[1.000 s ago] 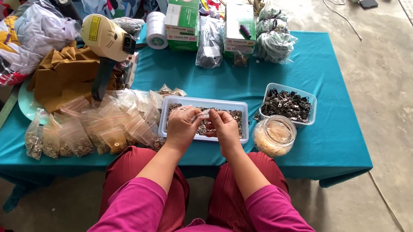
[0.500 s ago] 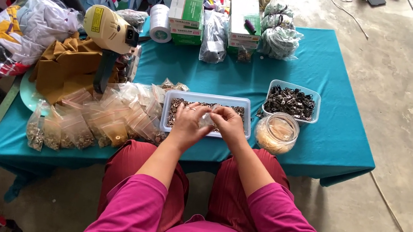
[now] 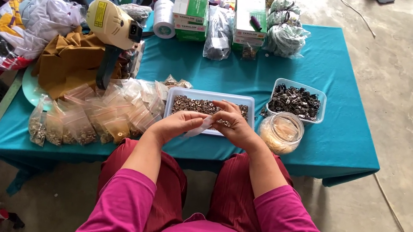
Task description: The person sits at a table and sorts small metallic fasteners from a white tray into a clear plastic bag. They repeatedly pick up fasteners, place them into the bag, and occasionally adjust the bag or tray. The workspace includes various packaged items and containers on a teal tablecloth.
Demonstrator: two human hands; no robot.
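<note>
Left hand (image 3: 175,125) and right hand (image 3: 233,123) both pinch a thin clear plastic bag (image 3: 197,127); just behind them is a rectangular tray (image 3: 171,105) of small dark metal pieces.

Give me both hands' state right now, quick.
Left hand: grip closed on a small clear bag, over the near edge of the white tray.
Right hand: fingers pinching the same bag's top.

Both hands meet over the near edge of a clear tray (image 3: 173,110) full of small dark metal bits; left hand (image 3: 175,125) and right hand (image 3: 235,127) pinch a little clear bag (image 3: 199,127) between them, filled bags (image 3: 88,115) piled just left on the teal surface (image 3: 338,139).
</note>
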